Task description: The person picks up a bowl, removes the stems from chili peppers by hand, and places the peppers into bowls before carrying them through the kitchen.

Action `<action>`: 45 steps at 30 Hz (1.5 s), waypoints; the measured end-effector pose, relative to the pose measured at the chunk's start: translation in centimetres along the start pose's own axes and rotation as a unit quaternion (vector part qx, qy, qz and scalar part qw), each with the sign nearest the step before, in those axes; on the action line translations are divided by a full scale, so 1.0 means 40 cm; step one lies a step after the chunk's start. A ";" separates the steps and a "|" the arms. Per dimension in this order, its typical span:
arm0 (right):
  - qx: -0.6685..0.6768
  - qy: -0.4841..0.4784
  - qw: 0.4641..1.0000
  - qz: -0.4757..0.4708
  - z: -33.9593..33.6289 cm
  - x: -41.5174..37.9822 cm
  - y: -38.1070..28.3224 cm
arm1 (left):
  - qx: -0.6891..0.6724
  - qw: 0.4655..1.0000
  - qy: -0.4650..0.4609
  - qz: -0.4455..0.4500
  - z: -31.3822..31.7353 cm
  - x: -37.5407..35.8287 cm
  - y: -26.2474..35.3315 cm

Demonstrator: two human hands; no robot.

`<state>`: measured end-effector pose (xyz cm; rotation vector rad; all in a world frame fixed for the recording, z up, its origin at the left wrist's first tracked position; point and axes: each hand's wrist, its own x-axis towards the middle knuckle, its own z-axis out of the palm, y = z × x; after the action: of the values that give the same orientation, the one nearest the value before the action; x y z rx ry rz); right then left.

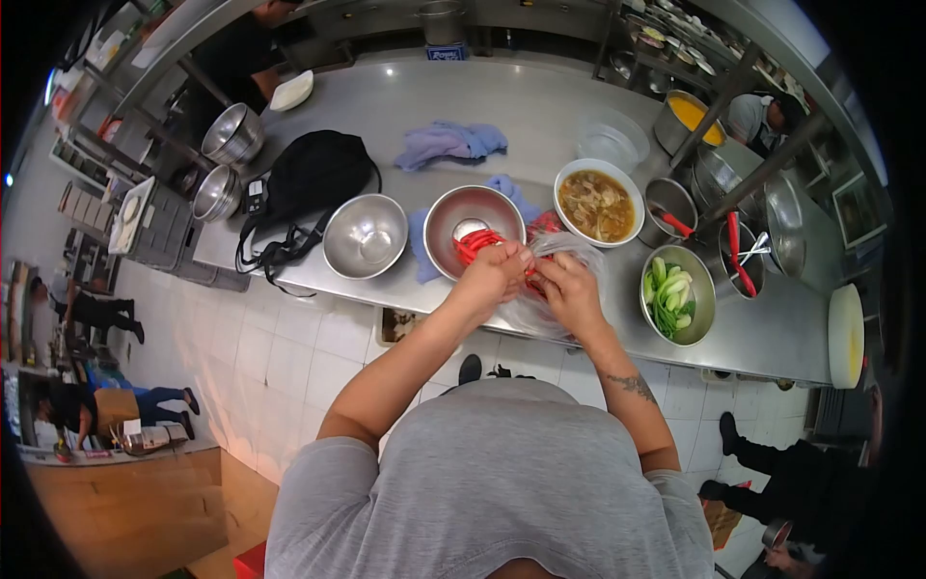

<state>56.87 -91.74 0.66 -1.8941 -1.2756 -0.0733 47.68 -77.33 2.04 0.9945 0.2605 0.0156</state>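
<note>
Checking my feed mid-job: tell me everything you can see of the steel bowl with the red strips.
The bowl is round, wide-mouthed and shiny grey, apparently stainless steel, with a thin rim. It sits upright at the counter's near side, with blue cloth showing to either side. Red strips lie inside, toward the near wall. The left hand is at the near-right rim; whether its fingers touch metal, I cannot tell.

Head view, looking down over chest onto counter.
</note>
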 end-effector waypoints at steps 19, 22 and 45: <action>-0.244 -0.155 0.943 -0.166 0.209 0.131 0.010 | -0.061 0.969 0.239 -0.015 -0.271 -0.171 -0.034; -0.277 -0.144 0.931 -0.187 0.192 0.204 0.065 | 0.122 0.964 0.236 0.010 -0.260 -0.137 -0.048; -0.129 -0.026 0.991 -0.004 0.008 0.233 0.082 | 0.651 0.577 0.484 0.097 -0.273 -0.195 0.144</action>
<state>63.83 -85.08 2.85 -2.1221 -1.3618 -0.2032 38.27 -66.18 2.81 2.4657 1.3128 0.6916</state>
